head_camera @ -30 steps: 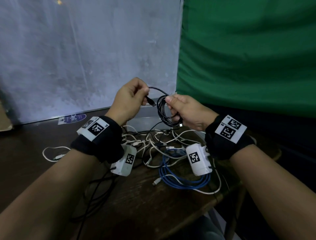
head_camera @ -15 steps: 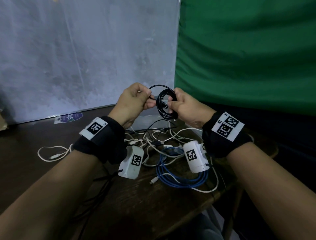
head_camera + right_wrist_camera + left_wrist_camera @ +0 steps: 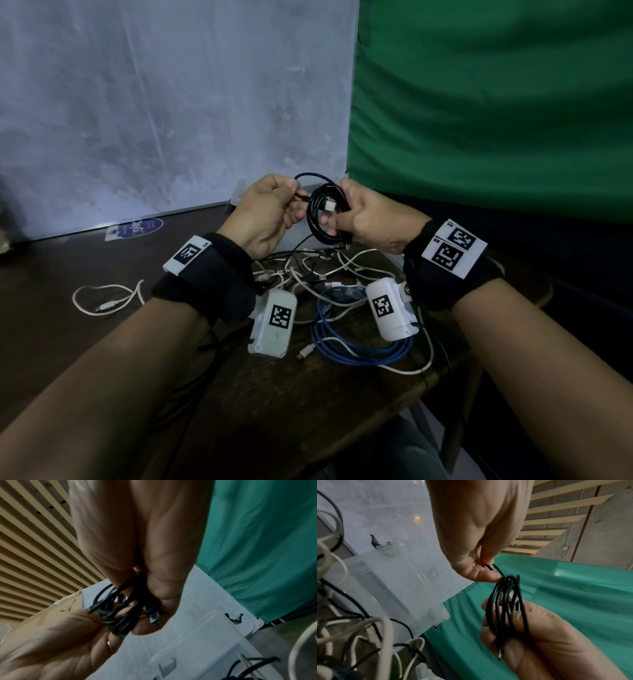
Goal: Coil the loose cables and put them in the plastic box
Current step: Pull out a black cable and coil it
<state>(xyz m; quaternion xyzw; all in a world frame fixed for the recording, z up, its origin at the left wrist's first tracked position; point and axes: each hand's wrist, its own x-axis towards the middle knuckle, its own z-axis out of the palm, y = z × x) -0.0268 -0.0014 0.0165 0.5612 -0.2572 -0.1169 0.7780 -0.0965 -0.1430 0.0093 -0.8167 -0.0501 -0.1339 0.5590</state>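
Observation:
A black cable (image 3: pixel 320 222) is wound into a small coil held in the air above the table. My right hand (image 3: pixel 356 219) grips the coil's right side, and a silver USB plug (image 3: pixel 329 205) shows inside the loops. My left hand (image 3: pixel 284 205) pinches the last short free stretch of the cable at the coil's top left. In the left wrist view the coil (image 3: pixel 506 601) runs through the right hand's fingers (image 3: pixel 518 616), a small plug hanging below. The clear plastic box (image 3: pixel 393 588) stands open behind the hands, mostly hidden in the head view.
A tangle of white cables (image 3: pixel 346 263) and a loose blue cable coil (image 3: pixel 356 349) lie on the dark wooden table (image 3: pixel 291 404) under my wrists. One white cable (image 3: pixel 102 301) lies apart at left. Black cables trail off the front left. The table edge (image 3: pixel 428 387) runs close at right.
My hands have drawn closer together. The free stretch of black cable has shortened as it was laid onto the coil, and the USB plug now shows inside the loops.

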